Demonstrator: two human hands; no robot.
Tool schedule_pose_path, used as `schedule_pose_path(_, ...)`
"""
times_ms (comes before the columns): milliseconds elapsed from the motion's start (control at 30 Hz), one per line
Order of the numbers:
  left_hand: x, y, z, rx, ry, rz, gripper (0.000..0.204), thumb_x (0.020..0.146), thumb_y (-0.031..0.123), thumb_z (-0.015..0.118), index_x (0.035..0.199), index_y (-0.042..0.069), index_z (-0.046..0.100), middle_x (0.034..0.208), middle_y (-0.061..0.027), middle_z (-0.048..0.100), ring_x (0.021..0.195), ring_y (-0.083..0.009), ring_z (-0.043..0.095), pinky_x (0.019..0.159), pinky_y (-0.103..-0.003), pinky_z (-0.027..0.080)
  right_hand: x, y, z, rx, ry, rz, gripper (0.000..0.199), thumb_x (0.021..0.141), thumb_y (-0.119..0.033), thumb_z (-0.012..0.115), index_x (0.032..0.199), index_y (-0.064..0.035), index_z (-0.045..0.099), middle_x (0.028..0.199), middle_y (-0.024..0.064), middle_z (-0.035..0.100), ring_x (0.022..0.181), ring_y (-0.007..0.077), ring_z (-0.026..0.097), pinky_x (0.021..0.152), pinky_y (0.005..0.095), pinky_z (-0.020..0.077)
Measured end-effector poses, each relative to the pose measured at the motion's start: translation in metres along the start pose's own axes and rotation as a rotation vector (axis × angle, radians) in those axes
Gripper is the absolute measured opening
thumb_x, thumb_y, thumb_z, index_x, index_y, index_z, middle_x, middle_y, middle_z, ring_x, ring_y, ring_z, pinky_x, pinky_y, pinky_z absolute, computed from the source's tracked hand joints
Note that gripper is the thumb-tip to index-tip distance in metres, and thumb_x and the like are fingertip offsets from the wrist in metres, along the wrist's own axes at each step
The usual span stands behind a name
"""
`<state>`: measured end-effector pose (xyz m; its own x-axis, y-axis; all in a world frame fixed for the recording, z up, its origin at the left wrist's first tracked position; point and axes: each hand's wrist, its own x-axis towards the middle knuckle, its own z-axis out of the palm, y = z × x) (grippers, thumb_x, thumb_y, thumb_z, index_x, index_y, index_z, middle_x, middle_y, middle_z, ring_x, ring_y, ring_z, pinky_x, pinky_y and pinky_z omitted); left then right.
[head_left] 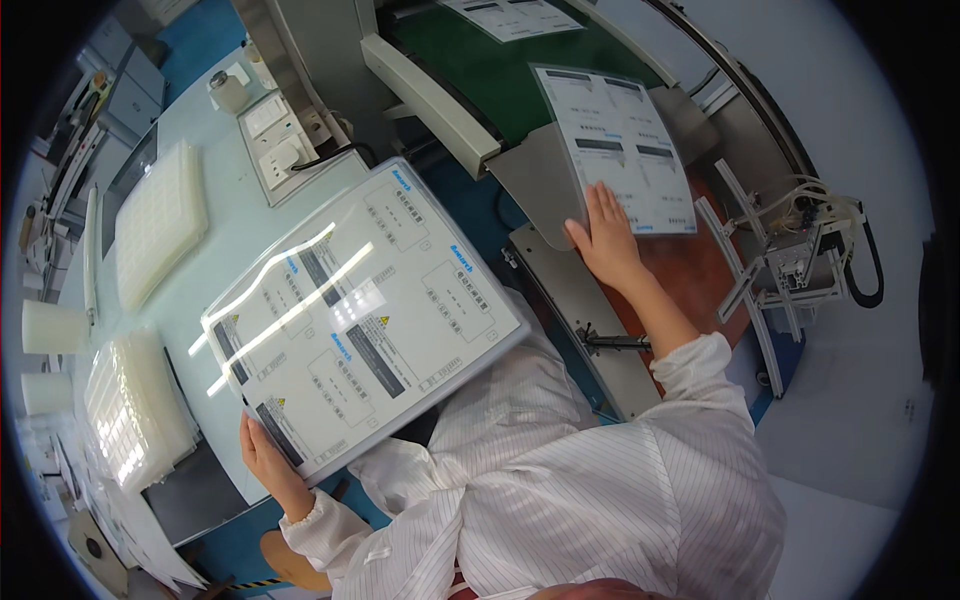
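A thick stack of glossy printed sheets [400, 265], white with black diagrams and blue marks, rests at a slant over the table edge and my lap. My left hand [270, 462] grips its near left edge, thumb on top; the other fingers are partly hidden. To the right, a single clear-edged printed sheet [620, 150] lies across the end of the green conveyor belt and a grey metal plate. My right hand [608, 240] is laid flat on that sheet's near edge, fingers stretched out and thumb apart.
Another printed sheet [515, 15] lies farther back on the green belt [450, 70]. Right of it stands a metal-framed device [800, 255] with tubes. On the left table are white plastic tray stacks [160, 225], a socket panel [280, 150] and a small bottle [228, 92].
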<state>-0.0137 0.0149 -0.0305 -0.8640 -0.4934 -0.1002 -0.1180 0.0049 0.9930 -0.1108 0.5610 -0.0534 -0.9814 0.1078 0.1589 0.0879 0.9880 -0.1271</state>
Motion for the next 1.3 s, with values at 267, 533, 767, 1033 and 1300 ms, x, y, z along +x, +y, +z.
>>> schedule_pose_path(267,0.002,-0.008,-0.008,-0.058,-0.027,0.04,0.04,0.1,0.021,0.048,0.128,-0.008,0.051,0.114,-0.0116,0.061,0.098,-0.0138,0.059,0.087,-0.025,0.046,-0.021,-0.011,-0.041,-0.226,-0.17,-0.198,0.059,0.088,-0.013,0.058,0.139,0.006,0.034,0.142,0.0255,0.037,0.132,0.0367,0.038,0.106,0.0407,0.0364)
schedule_pose_path(533,0.007,-0.015,-0.009,0.142,0.065,0.127,0.036,0.099,0.014,0.047,0.128,-0.006,0.051,0.121,-0.0116,0.058,0.108,-0.0165,0.054,0.094,-0.027,0.042,-0.017,-0.085,-0.087,0.339,0.369,-0.404,0.033,0.089,0.006,0.047,0.121,0.0036,0.057,0.109,0.0222,0.065,0.098,0.0364,0.065,0.084,0.0367,0.0518)
schedule_pose_path(767,-0.005,0.002,-0.007,0.326,0.367,0.47,0.027,0.098,0.014,0.047,0.115,-0.002,0.06,0.115,-0.0099,0.06,0.106,-0.0189,0.054,0.093,-0.03,0.042,-0.055,-0.167,-0.1,0.494,0.439,-1.237,0.026,0.085,0.011,0.046,0.109,0.0105,0.058,0.104,0.0247,0.066,0.093,0.0388,0.067,0.08,0.0419,0.0566)
schedule_pose_path(1033,-0.01,0.037,-0.032,-0.646,0.023,-0.213,0.047,0.101,0.032,0.041,0.116,-0.011,0.056,0.099,-0.0172,0.064,0.081,-0.017,0.065,0.075,-0.027,0.056,-0.061,-0.155,-0.08,0.359,0.169,-1.182,0.027,0.082,0.007,0.053,0.105,0.0006,0.066,0.11,0.0184,0.066,0.106,0.037,0.063,0.094,0.0469,0.0496)
schedule_pose_path(1300,-0.038,0.038,-0.039,-0.071,-0.045,-0.179,0.019,0.091,0.014,0.063,0.102,-0.001,0.062,0.073,-0.0027,0.06,0.059,-0.0059,0.055,0.054,-0.018,0.045,-0.071,-0.135,-0.064,0.282,0.145,-0.9,0.034,0.083,0.009,0.053,0.113,-0.0009,0.066,0.121,0.018,0.062,0.117,0.0358,0.056,0.101,0.0451,0.0431)
